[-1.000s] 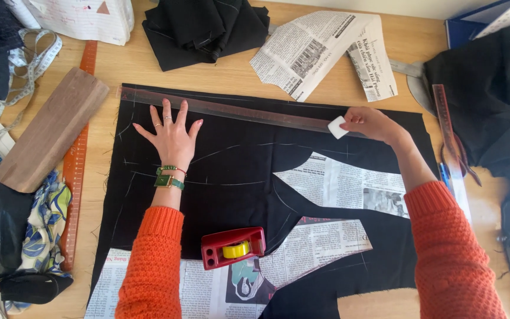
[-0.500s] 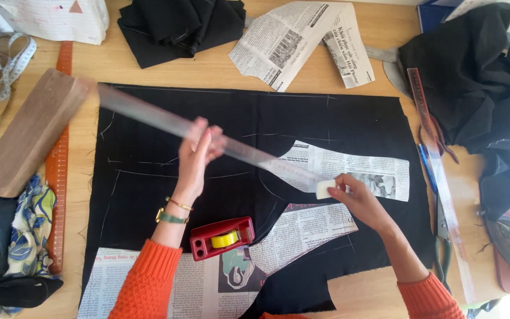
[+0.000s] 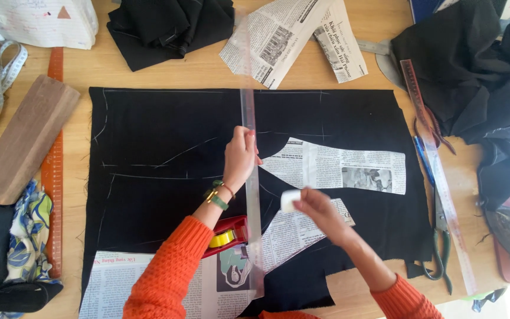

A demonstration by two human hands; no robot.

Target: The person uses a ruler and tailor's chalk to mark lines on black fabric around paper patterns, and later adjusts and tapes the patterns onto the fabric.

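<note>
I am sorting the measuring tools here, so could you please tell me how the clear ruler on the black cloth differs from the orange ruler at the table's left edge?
The clear ruler is see-through; the orange ruler is opaque. The clear ruler lies on the black cloth, held by the left hand; the orange ruler rests untouched on the table, partly under a wooden block. Both are long, straight and run lengthwise away from the person.
</note>
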